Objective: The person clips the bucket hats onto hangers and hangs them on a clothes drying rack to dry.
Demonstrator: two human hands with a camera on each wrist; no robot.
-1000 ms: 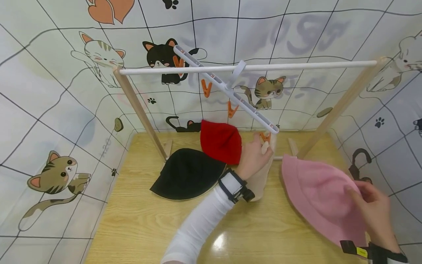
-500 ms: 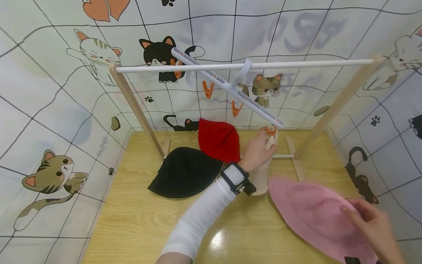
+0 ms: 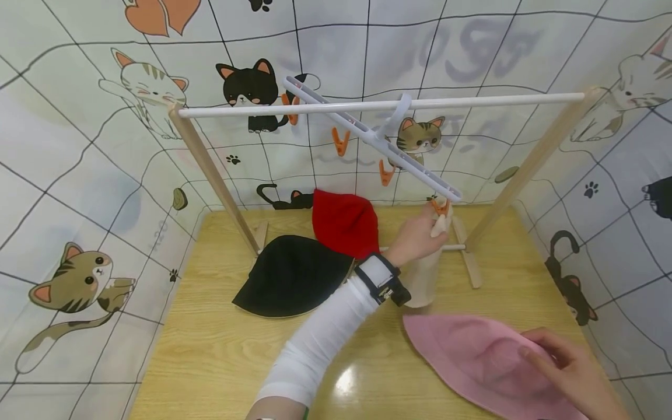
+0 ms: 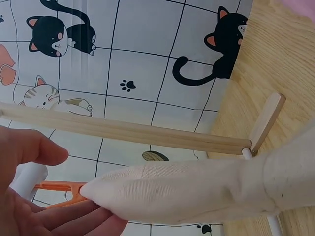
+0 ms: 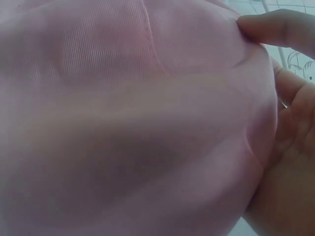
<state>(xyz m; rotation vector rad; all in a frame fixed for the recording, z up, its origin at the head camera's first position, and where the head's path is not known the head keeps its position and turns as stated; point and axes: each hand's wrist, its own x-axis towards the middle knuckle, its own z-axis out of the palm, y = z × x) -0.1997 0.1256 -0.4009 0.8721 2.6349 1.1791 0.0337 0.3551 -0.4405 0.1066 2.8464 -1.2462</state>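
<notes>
Pink hat (image 3: 472,356), pinched by right hand (image 3: 569,370); cream hat (image 4: 197,191) in orange clip (image 3: 441,208), left hand (image 3: 415,239) alongside, thumb and fingers apart.

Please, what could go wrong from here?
The cream fabric piece seems held at its tip by one orange plastic clip, so it might slip off. The long white plastic hanger, hooked over the round white rod, looks slanted and might slide if the left hand tugs.

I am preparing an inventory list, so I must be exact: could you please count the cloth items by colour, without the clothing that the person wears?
Black hat: 1
Red hat: 1
Pink hat: 1
Cream cloth item: 1
Total: 4
</notes>
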